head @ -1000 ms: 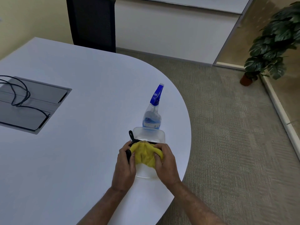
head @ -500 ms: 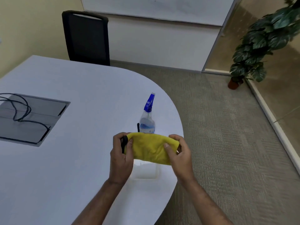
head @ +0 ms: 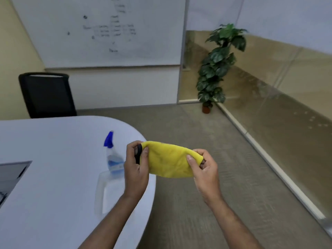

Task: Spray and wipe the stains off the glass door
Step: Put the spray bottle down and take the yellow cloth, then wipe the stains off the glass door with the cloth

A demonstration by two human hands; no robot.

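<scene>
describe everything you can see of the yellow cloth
The cloth is bright yellow, soft and fuzzy-looking, like microfibre. It is stretched sideways in the air between both hands, past the table edge and above the carpet, touching neither. The left hand pinches its left end, where a black loop or strap sits at the fingers; the right hand pinches its right end. Its top edge is taut and its lower edge sags in a curve.
</scene>
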